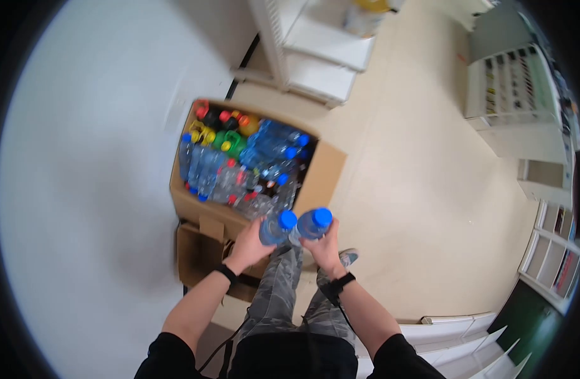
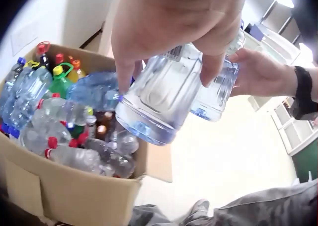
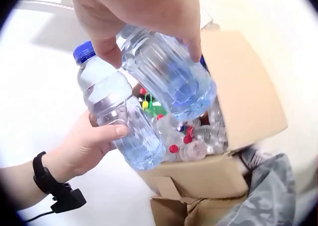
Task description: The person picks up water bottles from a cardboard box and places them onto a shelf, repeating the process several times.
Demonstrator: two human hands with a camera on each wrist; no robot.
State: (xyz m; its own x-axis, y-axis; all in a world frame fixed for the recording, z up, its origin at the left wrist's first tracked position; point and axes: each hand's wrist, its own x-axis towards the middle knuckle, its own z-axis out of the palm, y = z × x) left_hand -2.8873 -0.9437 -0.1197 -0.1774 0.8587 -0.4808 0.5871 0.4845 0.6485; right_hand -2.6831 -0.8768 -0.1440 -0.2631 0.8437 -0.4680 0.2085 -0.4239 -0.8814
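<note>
My left hand (image 1: 247,246) grips a clear plastic bottle (image 1: 274,232) with a blue cap, its fingers wrapped round the side. A second blue-capped bottle (image 1: 313,225) is held by my right hand (image 1: 326,250). Both bottles are side by side near the front edge of a cardboard box (image 1: 331,174), caps toward the head camera. In the right wrist view the left-hand bottle (image 3: 119,106) tilts, with its thumb across the middle. The right-hand bottle (image 3: 171,77) has its upper part hidden behind the hand. Several bottles lie packed inside the box, including a green one (image 2: 60,81).
A smaller open carton (image 1: 198,246) stands beside the box near my legs. White shelving (image 1: 315,57) rises beyond it, and a white wall (image 1: 100,189) runs along the left. Cabinets (image 1: 517,95) line the far right, across a pale floor (image 1: 422,208).
</note>
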